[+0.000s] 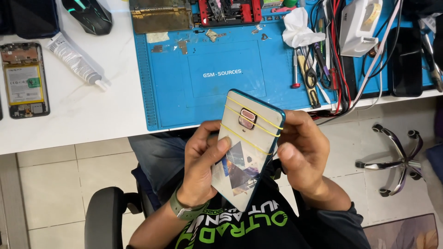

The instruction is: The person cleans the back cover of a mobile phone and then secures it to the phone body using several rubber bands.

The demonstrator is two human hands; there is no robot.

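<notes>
Phone – lower end hidden behind both hands

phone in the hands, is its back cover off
No, the phone has its glossy back cover on, bound by yellow rubber bands.

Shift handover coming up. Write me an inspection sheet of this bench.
Surface: white table with blue repair mat.
Job's things: teal smartphone, back up, bound by yellow rubber bands.
Clutter: opened phone, glue tube, mouse, tissue, tweezers and screwdrivers.
Grippers: left hand and right hand both grip the smartphone.
Cables: tangled bundle at the mat's right.
Surroundings: tiled floor, chair base.
</notes>
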